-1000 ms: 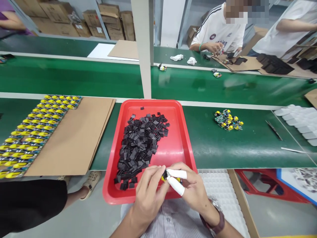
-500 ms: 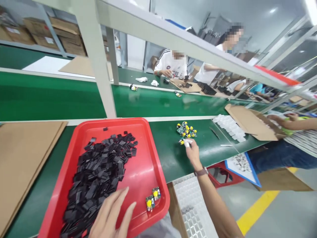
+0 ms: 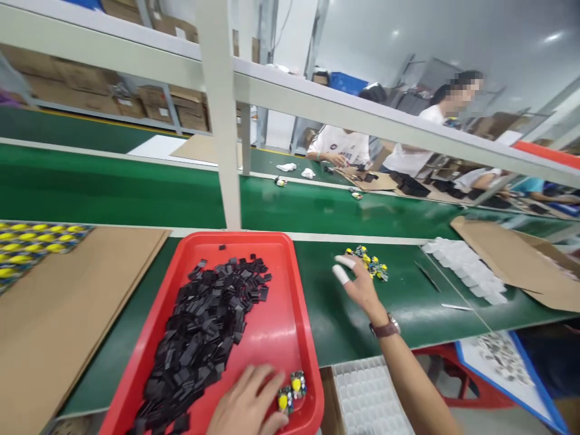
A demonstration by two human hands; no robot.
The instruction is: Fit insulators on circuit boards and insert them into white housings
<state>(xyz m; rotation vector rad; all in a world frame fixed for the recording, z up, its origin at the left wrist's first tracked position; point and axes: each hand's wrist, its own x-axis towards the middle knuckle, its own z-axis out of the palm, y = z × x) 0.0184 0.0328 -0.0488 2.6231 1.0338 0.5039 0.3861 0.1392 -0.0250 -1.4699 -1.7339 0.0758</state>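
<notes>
My left hand [image 3: 248,403] is low over the red tray [image 3: 296,314], its fingers apart beside two small circuit boards with yellow tops [image 3: 290,393]. Its thumb is close to the nearer board; I cannot tell whether they touch. Thin black pieces [image 3: 206,326] lie heaped in the same tray, left of that hand. Over the green bench, my right hand [image 3: 360,287] has its fingers spread and nothing in them. White covers sit on two of its fingertips. Right beside it, partly behind the fingers, is a pile of yellow-topped boards [image 3: 375,266].
Brown cardboard [image 3: 86,290] lies left of the tray, with rows of yellow-topped parts [image 3: 36,244] on it. White plastic pieces [image 3: 466,269] and tweezers [image 3: 427,276] are at right. A white frame post [image 3: 224,151] rises behind the tray. A co-worker [image 3: 342,148] sits across the green belt.
My right hand has let go of a yellow-topped board by the pile and opened. My left hand has moved nearer the two boards in the tray. The view has turned left.
</notes>
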